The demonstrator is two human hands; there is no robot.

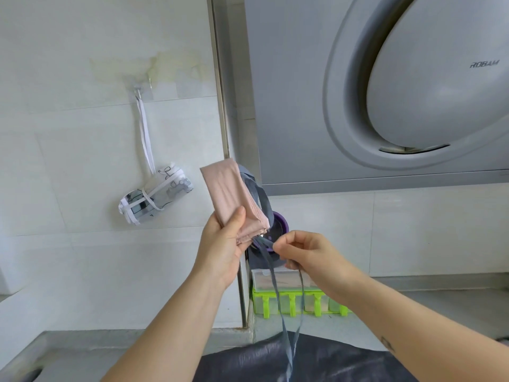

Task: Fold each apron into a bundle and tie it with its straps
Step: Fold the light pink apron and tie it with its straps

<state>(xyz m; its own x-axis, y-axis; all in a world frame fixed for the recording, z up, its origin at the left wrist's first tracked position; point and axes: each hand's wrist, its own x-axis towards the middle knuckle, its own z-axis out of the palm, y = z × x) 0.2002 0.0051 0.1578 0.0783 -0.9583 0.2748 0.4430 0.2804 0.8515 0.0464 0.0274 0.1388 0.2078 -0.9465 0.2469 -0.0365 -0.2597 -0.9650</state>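
Observation:
A pink apron (230, 197), folded into a long narrow bundle, stands tilted in the air at the centre. My left hand (224, 244) grips its lower end, thumb across the front. Grey-blue straps (275, 288) loop behind the bundle and hang down from it. My right hand (305, 252) pinches the straps just right of the bundle's lower end. A white patterned apron bundle (155, 193), tied with its white straps, hangs on the wall from a hook (139, 91) at the left.
A grey range hood (385, 92) fills the upper right. Behind my hands stand a purple-rimmed container (282, 221) and a clear box on a green rack (297, 301). A dark cloth (330, 362) lies at the bottom, on a grey counter (82, 351).

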